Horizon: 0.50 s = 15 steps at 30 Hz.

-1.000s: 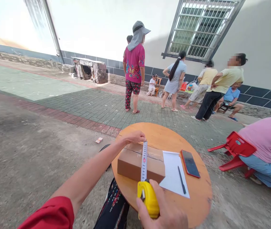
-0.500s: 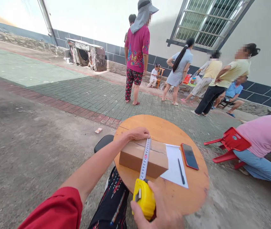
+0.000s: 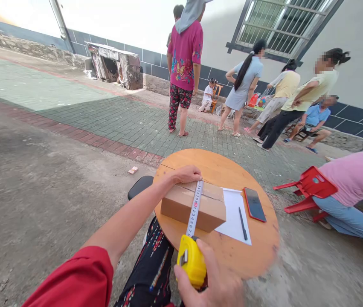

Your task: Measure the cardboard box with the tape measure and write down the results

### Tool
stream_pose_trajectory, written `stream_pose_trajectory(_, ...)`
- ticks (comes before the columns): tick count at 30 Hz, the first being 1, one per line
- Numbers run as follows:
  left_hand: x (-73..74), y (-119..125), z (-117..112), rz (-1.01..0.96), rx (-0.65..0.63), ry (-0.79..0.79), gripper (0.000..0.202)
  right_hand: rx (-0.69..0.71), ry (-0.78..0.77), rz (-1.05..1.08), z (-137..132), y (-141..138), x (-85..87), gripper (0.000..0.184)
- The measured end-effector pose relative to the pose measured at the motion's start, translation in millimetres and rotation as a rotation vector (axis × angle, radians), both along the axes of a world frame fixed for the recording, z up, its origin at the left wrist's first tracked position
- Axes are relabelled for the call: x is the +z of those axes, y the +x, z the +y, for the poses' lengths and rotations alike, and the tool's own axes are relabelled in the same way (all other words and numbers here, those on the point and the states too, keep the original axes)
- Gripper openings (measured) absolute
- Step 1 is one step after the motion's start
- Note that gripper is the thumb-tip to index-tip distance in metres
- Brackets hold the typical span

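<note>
A brown cardboard box point(image 3: 190, 209) lies on a round wooden table point(image 3: 254, 260). My left hand point(image 3: 187, 174) is closed at the box's far edge, pinching the end of the tape measure's blade. The pale blade point(image 3: 195, 204) runs across the box top and past its near edge. Wrapped around the yellow tape measure case point(image 3: 191, 261) is my right hand point(image 3: 211, 277), just in front of the table's near side. Right of the box, a white sheet of paper point(image 3: 230, 202) has a dark pen point(image 3: 242, 224) on it. A red-edged phone point(image 3: 254, 204) rests beyond the paper.
A black seat point(image 3: 140, 187) stands left of the table. To the right, a person in pink point(image 3: 360, 177) bends over beside a red plastic stool point(image 3: 315, 187). Several people stand or sit near the wall. A small packet point(image 3: 133, 170) lies on the ground.
The view has shifted slightly, and the table sits a little higher in it. Both hands keep their hold on the tape measure, its blade still stretched across the box.
</note>
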<state>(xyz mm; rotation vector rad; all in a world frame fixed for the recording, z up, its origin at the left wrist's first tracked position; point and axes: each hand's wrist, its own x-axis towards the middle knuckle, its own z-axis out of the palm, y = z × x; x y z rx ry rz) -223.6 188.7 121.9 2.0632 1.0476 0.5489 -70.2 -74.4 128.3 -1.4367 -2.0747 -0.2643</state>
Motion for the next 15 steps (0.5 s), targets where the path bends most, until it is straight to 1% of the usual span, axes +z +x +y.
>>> stream_pose_trajectory(3, -1.1, 1, 0, -0.007, 0.008, -0.003, 0.021, -0.011, -0.031, 0.014, -1, -1, 1.3, 0.042)
stream_pose_trajectory(5, 1.9, -1, 0, -0.02, 0.019, 0.001, 0.021, -0.022, -0.046, 0.038, -2, 1, 0.5, 0.04)
stream_pose_trajectory(7, 10.2, -4, -3, -0.043, 0.041, 0.016, 0.024, -0.039, -0.047, 0.069, -3, 6, -2.2, 0.037)
stream_pose_trajectory(9, 23.2, -7, -9, -0.076, 0.076, 0.045, 0.028, -0.082, -0.047, 0.107, -2, 13, -5.8, 0.039)
stream_pose_trajectory(12, 45.0, -8, -31, -0.118, 0.131, 0.096, 0.029, -0.16, -0.086, 0.188, -1, 26, -8.8, 0.047)
stream_pose_trajectory(15, 59.6, 0, -70, -0.118, 0.166, 0.13, 0.024, -0.195, -0.215, 0.333, 1, 38, -6.6, 0.053)
